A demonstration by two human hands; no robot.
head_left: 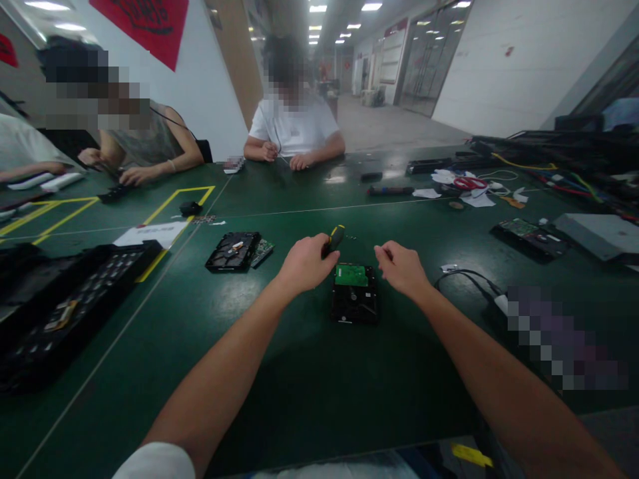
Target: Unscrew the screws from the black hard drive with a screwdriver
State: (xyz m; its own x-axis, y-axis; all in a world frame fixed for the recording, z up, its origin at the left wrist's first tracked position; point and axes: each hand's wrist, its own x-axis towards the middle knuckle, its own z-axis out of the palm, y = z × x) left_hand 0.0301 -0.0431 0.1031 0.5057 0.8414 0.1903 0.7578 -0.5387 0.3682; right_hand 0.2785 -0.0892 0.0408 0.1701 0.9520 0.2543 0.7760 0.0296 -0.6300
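My left hand (305, 263) is closed around a screwdriver (335, 237) with a black and yellow handle, held just left of and above a hard drive. The hard drive (354, 297) lies on the green table between my hands, its green circuit board (351, 274) facing up. My right hand (402, 267) hovers to the right of the drive's far end, fingers curled together in a pinch; what they hold, if anything, is too small to see. A few tiny screws (351, 235) lie on the table beyond the screwdriver.
Another opened hard drive (233, 251) with a loose board lies to the left. A black tray (60, 306) sits at the left edge. Two other people sit at the far side. Cables (469, 276), scissors (469, 182), papers and more boards (529, 236) crowd the right.
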